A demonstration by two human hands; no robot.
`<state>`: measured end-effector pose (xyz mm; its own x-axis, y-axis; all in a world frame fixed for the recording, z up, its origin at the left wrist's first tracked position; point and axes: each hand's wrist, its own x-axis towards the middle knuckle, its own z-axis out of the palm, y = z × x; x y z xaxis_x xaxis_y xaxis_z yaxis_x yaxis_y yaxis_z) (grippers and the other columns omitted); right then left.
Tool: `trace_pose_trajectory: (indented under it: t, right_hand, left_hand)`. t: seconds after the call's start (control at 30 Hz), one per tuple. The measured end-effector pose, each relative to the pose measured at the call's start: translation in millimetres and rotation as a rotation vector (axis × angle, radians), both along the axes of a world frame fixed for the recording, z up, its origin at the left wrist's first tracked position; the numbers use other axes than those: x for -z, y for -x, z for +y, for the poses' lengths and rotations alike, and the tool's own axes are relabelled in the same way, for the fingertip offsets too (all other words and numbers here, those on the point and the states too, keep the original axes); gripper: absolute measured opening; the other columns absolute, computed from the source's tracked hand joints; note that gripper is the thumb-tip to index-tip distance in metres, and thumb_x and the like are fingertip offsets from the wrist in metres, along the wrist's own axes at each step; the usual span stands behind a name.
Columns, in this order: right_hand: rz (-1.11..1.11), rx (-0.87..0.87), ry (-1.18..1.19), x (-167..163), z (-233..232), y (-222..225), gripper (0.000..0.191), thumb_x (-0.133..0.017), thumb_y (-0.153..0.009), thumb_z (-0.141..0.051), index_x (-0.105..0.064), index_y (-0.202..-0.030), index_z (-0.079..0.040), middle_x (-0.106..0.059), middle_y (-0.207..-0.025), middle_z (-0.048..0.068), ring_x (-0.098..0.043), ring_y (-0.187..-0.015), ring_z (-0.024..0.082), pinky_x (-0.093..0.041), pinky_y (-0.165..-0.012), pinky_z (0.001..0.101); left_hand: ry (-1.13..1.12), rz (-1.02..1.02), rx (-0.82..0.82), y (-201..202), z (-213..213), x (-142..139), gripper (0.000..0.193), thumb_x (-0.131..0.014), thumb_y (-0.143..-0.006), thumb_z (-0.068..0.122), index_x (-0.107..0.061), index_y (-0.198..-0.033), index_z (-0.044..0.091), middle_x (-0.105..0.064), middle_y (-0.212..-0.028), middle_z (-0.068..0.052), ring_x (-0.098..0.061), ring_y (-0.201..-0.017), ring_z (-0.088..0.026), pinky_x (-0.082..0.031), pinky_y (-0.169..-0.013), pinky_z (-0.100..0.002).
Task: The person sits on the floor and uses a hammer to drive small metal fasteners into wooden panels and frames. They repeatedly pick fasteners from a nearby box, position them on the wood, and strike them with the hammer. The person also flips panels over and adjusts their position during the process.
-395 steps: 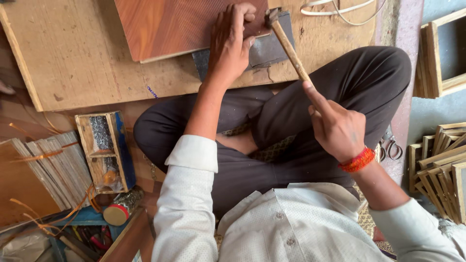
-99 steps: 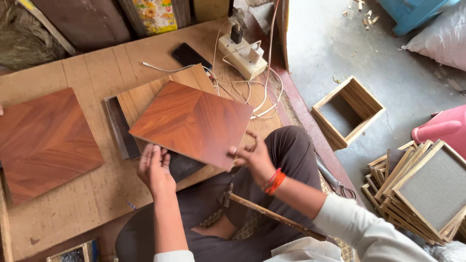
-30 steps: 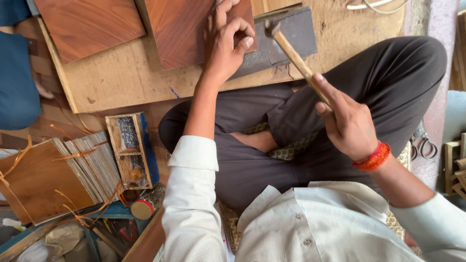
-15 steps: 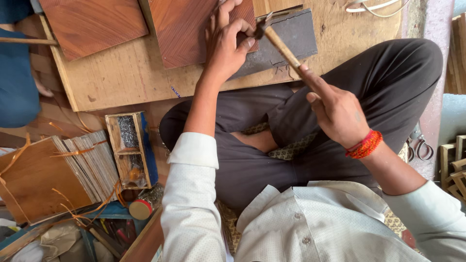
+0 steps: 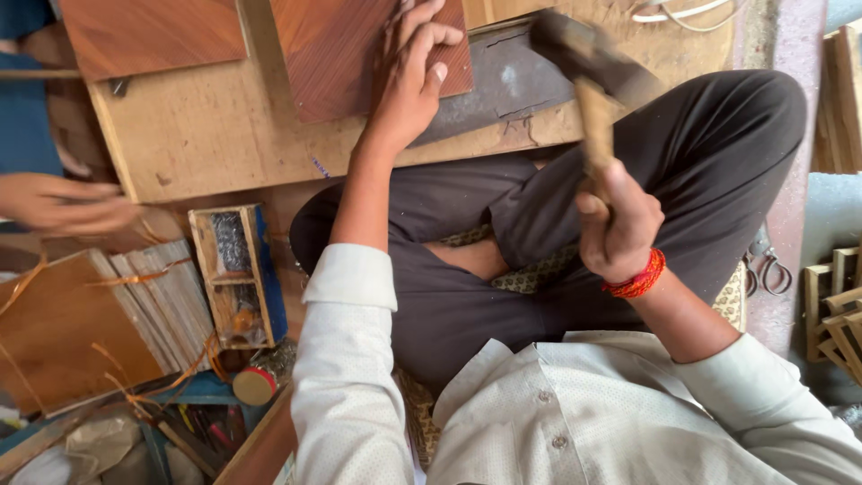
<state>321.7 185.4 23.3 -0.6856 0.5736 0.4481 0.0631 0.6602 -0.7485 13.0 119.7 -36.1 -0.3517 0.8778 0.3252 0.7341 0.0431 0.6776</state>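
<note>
My left hand [image 5: 411, 76] presses down on the near edge of a reddish-brown wooden panel [image 5: 328, 54], fingers curled at its corner over a grey metal slab [image 5: 498, 90]. My right hand [image 5: 615, 224] grips the wooden handle of a hammer [image 5: 588, 72], whose dark head is raised and blurred above the slab. A red thread band circles my right wrist. I sit cross-legged in dark trousers, against the low plywood board [image 5: 206, 135] that carries the panel and the slab.
A second reddish panel [image 5: 148, 31] lies at the top left. Another person's hand [image 5: 63, 202] reaches in from the left. A small wooden box of nails [image 5: 235, 274] and stacked strips [image 5: 162, 296] sit to my left; wooden frames [image 5: 835, 305] and scissors [image 5: 763, 265] to my right.
The hammer has swung up from the panel's edge and is now raised and blurred. My left hand stays on the panel. Another person's hand has come in at the left.
</note>
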Motion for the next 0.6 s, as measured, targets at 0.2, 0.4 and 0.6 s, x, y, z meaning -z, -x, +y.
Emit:
trace_pose_trajectory:
  t: [0.2,0.4,0.6]
  right_hand:
    - [-0.247,-0.056,-0.001,-3.2,-4.2,1.8,0.055,-0.059,-0.1,0.008,-0.045,-0.152,-0.002,-0.067,-0.12,0.026,-0.069,-0.107,0.042,-0.056,-0.088,0.0425]
    - [-0.191,-0.017,0.084,-7.0,-15.7,9.6,0.053,-0.06,-0.1,0.004,-0.048,-0.15,-0.003,-0.068,-0.127,0.027,-0.069,-0.102,0.038,-0.057,-0.086,0.0386]
    - [-0.199,0.025,0.017,-22.8,-3.7,10.6,0.05,-0.063,-0.104,0.005,-0.051,-0.151,-0.008,-0.067,-0.101,0.018,-0.071,-0.086,0.033,-0.057,-0.073,0.0382]
  left_hand:
    - [0.048,0.014,-0.027,-1.5,0.1,-0.9,0.035,-0.068,-0.094,-0.006,-0.064,-0.122,0.013,-0.045,-0.16,-0.005,-0.029,-0.155,-0.034,-0.027,-0.126,-0.049]
    - [0.068,-0.026,-0.035,-3.8,-0.6,-3.4,0.033,-0.069,-0.096,-0.003,-0.063,-0.124,0.014,-0.045,-0.159,-0.002,-0.03,-0.157,-0.031,-0.028,-0.129,-0.047]
    - [0.055,0.046,-0.036,-7.6,-0.1,-5.2,0.034,-0.068,-0.098,-0.004,-0.063,-0.126,0.014,-0.046,-0.161,-0.002,-0.028,-0.158,-0.032,-0.022,-0.131,-0.049]
